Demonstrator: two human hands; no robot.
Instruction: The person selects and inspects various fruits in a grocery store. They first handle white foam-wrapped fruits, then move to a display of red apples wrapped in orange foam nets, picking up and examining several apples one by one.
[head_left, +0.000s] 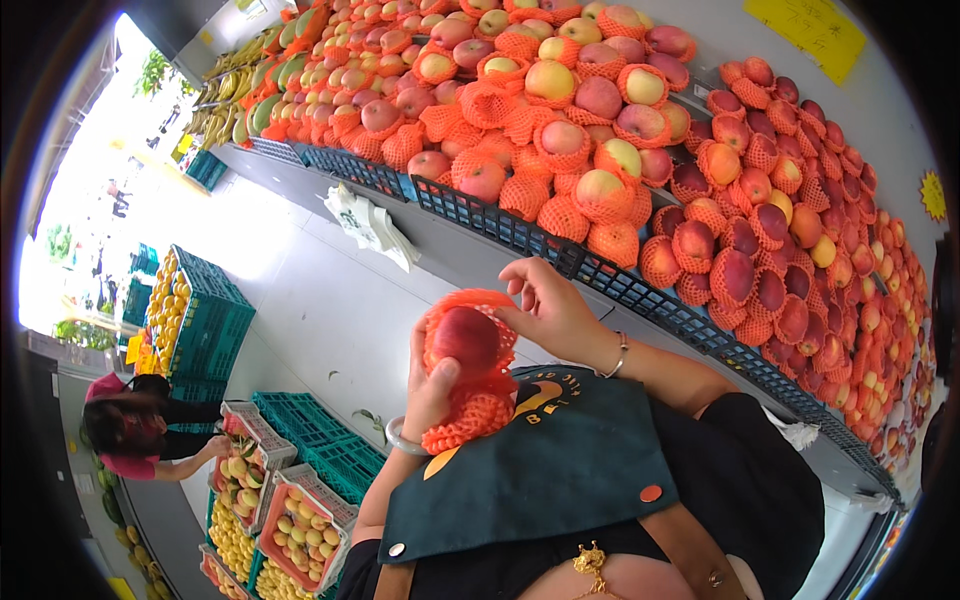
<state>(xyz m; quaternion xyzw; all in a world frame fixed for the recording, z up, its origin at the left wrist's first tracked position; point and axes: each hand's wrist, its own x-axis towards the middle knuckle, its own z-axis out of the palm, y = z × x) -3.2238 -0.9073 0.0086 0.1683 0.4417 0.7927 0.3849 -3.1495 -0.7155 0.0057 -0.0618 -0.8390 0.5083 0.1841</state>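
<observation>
In my left hand (429, 382) is a dark red round fruit (469, 339), perhaps a nectarine or an apple. An orange foam net sleeve (480, 409) surrounds it, with more netting bunched below, against my dark green apron (540, 480). My left thumb presses the fruit's near side. My right hand (551, 304) is raised beside it, its thumb touching the sleeve's upper right edge. The other right fingers are curled and apart from the net. Beyond my hands, netted apples (600, 191) and dark red netted fruit (739, 274) are heaped on a sloped display.
A black plastic lattice rail (495, 225) edges the display. White plastic bags (371, 225) hang from its front. At left stand green crates (214, 311) of yellow fruit and baskets of peaches (304, 536). Another person (135, 427) reaches into one basket.
</observation>
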